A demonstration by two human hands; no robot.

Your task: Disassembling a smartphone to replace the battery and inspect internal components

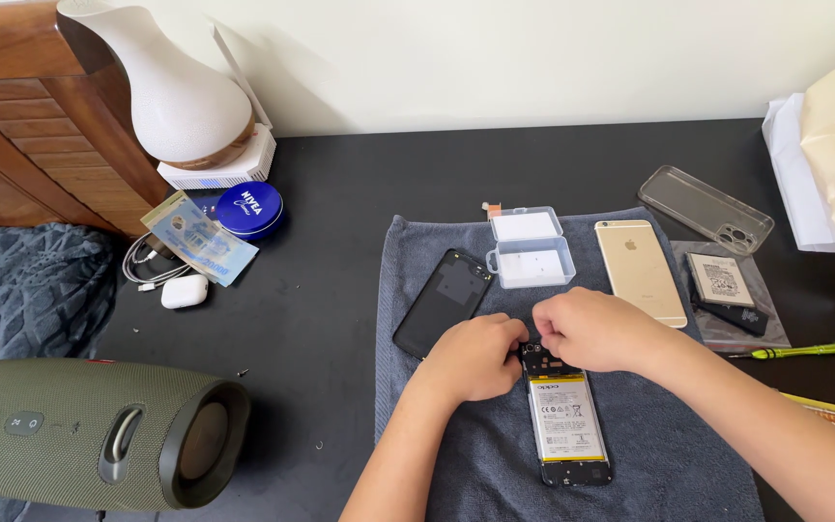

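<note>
White-labelled battery fills the opened black phone (568,416).

A black tabletop (340,319) carries a grey towel (456,454), an olive cylinder speaker (89,435), a blue round tin (249,210), a white earbud case (184,291), a clear phone case (705,208) and a green-handled screwdriver (794,352).

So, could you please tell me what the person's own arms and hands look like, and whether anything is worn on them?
Both forearms are bare as far as the picture shows: no sleeves reach into view. The left hand and right hand wear no gloves, and no watch, bracelet or ring can be seen. The fingers are mostly curled out of sight.
</note>
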